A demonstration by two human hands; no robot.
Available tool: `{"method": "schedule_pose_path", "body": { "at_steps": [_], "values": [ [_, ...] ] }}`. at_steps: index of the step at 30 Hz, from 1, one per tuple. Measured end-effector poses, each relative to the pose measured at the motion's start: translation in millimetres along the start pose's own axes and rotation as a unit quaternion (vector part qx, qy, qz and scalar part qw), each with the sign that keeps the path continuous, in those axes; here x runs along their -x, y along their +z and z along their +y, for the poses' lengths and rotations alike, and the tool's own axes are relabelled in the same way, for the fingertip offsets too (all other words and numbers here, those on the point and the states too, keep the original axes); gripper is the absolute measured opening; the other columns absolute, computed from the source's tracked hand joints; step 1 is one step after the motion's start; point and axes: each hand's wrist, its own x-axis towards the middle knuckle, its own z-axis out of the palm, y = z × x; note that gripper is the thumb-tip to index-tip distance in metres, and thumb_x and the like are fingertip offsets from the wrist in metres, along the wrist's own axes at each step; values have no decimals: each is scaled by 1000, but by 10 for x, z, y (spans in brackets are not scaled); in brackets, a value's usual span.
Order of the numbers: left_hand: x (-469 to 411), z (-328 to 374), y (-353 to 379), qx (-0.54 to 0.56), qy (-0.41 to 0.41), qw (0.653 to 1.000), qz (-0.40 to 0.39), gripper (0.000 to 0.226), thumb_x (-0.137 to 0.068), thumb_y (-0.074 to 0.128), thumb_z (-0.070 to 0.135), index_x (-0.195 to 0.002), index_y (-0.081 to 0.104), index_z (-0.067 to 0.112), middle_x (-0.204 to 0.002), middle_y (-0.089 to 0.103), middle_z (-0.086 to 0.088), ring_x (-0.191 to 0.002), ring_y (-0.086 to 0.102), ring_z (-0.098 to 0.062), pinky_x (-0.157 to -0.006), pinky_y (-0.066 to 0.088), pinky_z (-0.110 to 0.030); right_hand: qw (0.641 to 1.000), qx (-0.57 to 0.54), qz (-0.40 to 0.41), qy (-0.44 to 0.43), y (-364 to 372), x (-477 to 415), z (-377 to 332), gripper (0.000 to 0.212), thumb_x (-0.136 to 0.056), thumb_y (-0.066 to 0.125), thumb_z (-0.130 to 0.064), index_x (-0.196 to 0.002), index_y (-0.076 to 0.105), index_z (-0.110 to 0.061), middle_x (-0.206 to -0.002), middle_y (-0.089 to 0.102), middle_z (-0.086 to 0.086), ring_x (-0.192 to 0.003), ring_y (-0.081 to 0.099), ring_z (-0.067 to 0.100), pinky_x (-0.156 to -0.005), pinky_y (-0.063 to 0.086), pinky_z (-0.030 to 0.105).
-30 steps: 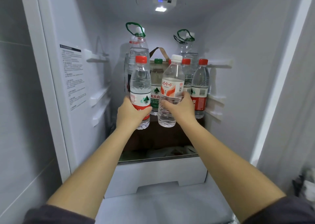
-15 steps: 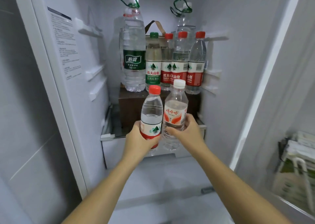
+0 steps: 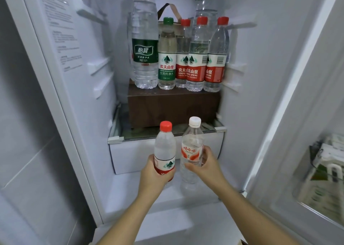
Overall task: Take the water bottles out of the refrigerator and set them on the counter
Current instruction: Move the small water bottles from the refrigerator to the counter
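Note:
My left hand (image 3: 155, 174) grips a red-capped water bottle (image 3: 164, 148) by its lower half, held upright in front of the open refrigerator. My right hand (image 3: 205, 167) grips a white-capped bottle with an orange label (image 3: 191, 149) beside it, also upright. Both bottles are outside the shelf, below the glass shelf edge (image 3: 115, 138). Further back, several bottles stand in a row on a brown box (image 3: 173, 107): a tall green-labelled bottle (image 3: 144, 45), a green-capped bottle (image 3: 167, 58) and three red-capped ones (image 3: 198, 58). Another large bottle (image 3: 204, 6) stands behind them.
The white refrigerator wall with a printed label (image 3: 61, 26) rises on the left. A white drawer front (image 3: 130, 153) sits under the glass shelf. The open door on the right holds a bin with cartons (image 3: 323, 172). A brown strap handle (image 3: 168, 10) shows behind the bottles.
Both hands have drawn their bottles out of the refrigerator, toward me and downward. The row of bottles on the brown box has stayed in place.

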Motion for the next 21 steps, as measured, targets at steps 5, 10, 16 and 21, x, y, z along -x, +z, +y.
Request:
{"method": "schedule_pose_path", "body": {
  "at_steps": [5, 10, 16, 21],
  "values": [
    [13, -132, 58, 8, -9, 1000, -8, 50, -68, 85, 26, -104, 51, 29, -91, 63, 18, -83, 62, 0, -58, 45, -9, 1000, -7, -16, 8, -18, 11, 152, 63, -70, 87, -20, -119, 49, -29, -115, 64, -13, -101, 64, -1, -79, 53, 16],
    [24, -171, 57, 17, -10, 1000, -17, 52, -70, 85, 24, -106, 49, 30, -93, 62, 19, -84, 61, 2, -55, 46, -6, 999, -20, -30, 16, -50, 4, 248, 66, -71, 86, -23, -123, 45, -30, -119, 62, -16, -106, 63, 1, -83, 53, 18],
    [8, -198, 69, 31, -9, 999, -26, 56, -69, 85, 24, -109, 46, 31, -97, 62, 17, -88, 61, -2, -62, 44, -9, 998, -28, -50, 21, -56, 27, 243, 67, -74, 84, -23, -126, 41, -31, -120, 57, -19, -106, 60, -4, -76, 51, 12],
    [-60, -129, 63, 59, 3, 998, -38, 57, -68, 86, 22, -103, 44, 36, -98, 61, 17, -92, 60, -1, -66, 46, -14, 998, -34, -46, 26, -22, -9, 220, 64, -74, 84, -20, -121, 43, -34, -114, 60, -13, -100, 62, 0, -70, 51, 12]
  ]
}}
